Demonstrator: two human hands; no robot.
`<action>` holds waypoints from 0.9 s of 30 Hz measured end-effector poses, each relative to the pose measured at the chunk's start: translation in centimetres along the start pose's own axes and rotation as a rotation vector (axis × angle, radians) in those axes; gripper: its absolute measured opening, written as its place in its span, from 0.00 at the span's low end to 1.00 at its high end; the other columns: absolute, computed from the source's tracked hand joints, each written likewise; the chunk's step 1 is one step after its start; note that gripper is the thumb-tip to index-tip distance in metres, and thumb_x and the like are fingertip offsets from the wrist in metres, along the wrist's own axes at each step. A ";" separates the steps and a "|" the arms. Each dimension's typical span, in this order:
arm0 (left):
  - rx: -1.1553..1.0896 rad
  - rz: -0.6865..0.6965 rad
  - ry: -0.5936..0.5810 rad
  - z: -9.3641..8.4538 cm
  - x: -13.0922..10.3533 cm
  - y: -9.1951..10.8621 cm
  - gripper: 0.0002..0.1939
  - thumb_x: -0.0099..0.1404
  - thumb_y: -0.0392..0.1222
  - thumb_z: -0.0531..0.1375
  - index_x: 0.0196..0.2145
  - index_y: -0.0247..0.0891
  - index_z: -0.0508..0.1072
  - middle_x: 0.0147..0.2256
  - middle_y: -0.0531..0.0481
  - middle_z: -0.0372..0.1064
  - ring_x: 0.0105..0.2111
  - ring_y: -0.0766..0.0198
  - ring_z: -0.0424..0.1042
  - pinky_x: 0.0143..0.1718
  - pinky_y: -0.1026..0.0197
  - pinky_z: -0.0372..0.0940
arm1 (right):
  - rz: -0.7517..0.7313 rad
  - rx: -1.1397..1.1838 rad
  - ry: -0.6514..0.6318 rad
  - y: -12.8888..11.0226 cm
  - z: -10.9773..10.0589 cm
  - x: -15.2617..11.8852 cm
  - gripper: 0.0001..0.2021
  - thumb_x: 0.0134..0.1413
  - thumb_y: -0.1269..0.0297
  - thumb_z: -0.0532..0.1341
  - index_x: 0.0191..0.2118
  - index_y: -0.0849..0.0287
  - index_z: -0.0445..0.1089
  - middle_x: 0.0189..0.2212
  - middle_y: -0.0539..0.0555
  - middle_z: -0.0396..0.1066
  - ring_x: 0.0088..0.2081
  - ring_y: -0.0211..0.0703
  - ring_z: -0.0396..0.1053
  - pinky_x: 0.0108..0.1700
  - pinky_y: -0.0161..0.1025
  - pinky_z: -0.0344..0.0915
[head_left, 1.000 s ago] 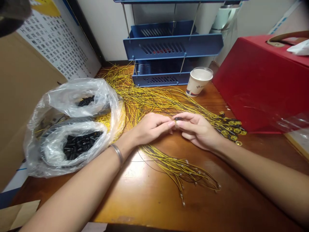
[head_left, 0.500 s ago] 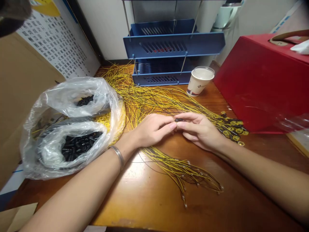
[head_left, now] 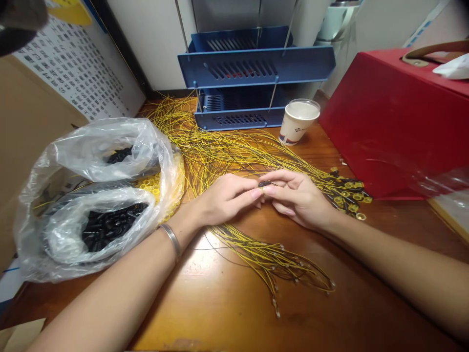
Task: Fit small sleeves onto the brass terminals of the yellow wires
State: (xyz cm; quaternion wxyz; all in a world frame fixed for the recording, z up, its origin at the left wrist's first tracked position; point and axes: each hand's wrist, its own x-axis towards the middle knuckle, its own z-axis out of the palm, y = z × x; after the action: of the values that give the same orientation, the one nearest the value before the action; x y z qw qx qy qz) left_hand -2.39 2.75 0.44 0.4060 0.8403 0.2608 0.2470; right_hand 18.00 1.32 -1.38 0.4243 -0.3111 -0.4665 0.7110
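Left hand and right hand barely shifted; right pinching black plastic housing above wooden table, back from front edge; left just beside it, grip unclear; yellow-black wires beneath.

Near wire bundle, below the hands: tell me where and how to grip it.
Probably best to grip the wire bundle around its upper end, just below the left hand, coming from the table's near side: the strands lie bunched there, while their lower ends fan out.
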 end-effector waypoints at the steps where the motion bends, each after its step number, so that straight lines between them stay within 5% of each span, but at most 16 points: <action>1: -0.009 0.000 -0.005 0.0 0.0 0.0 0.20 0.74 0.48 0.50 0.34 0.33 0.75 0.32 0.48 0.75 0.33 0.66 0.72 0.36 0.65 0.62 | -0.009 0.006 -0.002 0.0 0.0 0.0 0.11 0.47 0.66 0.72 0.39 0.60 0.77 0.21 0.51 0.75 0.13 0.24 0.53 0.13 0.27 0.41; 13: 0.025 0.013 0.022 0.1 0.1 0.0 0.21 0.75 0.47 0.49 0.34 0.33 0.75 0.32 0.48 0.74 0.32 0.67 0.71 0.35 0.67 0.61 | -0.011 0.047 0.078 -0.2 0.4 -0.2 0.11 0.43 0.68 0.73 0.37 0.59 0.80 0.23 0.51 0.75 0.14 0.25 0.55 0.14 0.27 0.41; 27: 0.041 0.006 -0.017 0.1 0.1 0.2 0.19 0.75 0.46 0.50 0.36 0.33 0.76 0.33 0.49 0.75 0.31 0.68 0.71 0.34 0.67 0.60 | -0.008 0.047 0.009 -0.1 0.1 -0.1 0.09 0.44 0.70 0.72 0.35 0.60 0.78 0.20 0.50 0.73 0.13 0.24 0.52 0.14 0.27 0.39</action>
State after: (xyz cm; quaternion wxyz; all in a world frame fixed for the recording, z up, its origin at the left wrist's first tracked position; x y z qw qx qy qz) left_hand -2.22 2.68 0.58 0.3901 0.8514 0.2598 0.2357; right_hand 18.00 1.24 -1.29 0.4366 -0.3024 -0.4490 0.7186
